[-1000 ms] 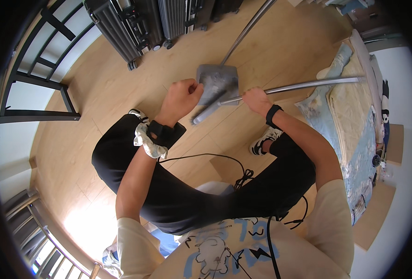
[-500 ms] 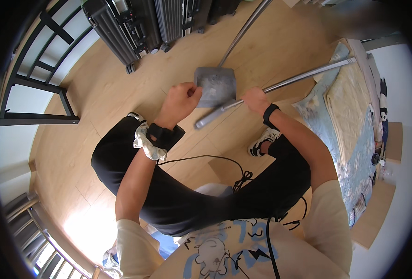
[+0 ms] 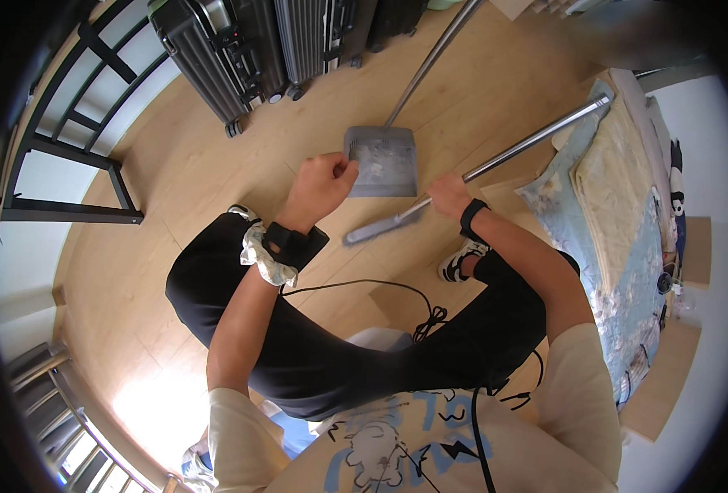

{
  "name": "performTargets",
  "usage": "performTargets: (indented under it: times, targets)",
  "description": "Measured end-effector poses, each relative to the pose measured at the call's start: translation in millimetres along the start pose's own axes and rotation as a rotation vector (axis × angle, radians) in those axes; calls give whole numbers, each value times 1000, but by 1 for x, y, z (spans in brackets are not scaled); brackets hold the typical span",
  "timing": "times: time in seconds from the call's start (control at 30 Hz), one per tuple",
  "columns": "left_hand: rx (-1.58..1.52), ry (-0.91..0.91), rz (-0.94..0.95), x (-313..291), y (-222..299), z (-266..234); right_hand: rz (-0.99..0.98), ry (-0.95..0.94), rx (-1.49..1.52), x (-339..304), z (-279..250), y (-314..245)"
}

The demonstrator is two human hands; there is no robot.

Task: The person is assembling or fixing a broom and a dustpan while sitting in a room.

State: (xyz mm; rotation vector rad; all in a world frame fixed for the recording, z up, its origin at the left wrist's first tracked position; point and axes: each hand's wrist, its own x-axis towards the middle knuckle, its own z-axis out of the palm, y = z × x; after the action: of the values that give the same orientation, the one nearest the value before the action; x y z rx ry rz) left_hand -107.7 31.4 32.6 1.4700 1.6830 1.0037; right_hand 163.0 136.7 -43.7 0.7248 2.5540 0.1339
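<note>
My right hand (image 3: 449, 196) is wrapped round the metal handle of a broom (image 3: 536, 138), close above its head. The grey broom head (image 3: 383, 227) lies low over the wooden floor, its bristles showing on the near side. A grey dustpan (image 3: 395, 172) with pale dust or fluff in it rests flat beyond the broom head, its long metal handle slanting up and away. At the left edge of the pan hovers my left hand (image 3: 324, 186), fingers curled and thumb pressed against them. Whatever it may pinch is too small or hidden to make out.
Dark suitcases (image 3: 216, 62) stand at the far left, near a black metal frame (image 3: 68, 209). On the right, a bed with a blue floral cover (image 3: 627, 320) borders the floor. A black cable (image 3: 434, 316) hangs between my knees, above the floor.
The broom has turned in my right hand, so its bristles now show, and its far handle end has dropped slightly left. My left hand stays nearly in place, still closed.
</note>
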Motion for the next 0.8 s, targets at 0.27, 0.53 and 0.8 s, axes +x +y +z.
performTargets:
  times: [0.27,0.53,0.8]
  targets:
    - [-53,11,-34,-1,2,-1,74,195,33,-5,-10,13]
    - [-15,-1,-20,-5,2,0,44,85,8,0,9,3]
    - [-35,6,-42,-3,0,-2,170,138,31,5,-2,25]
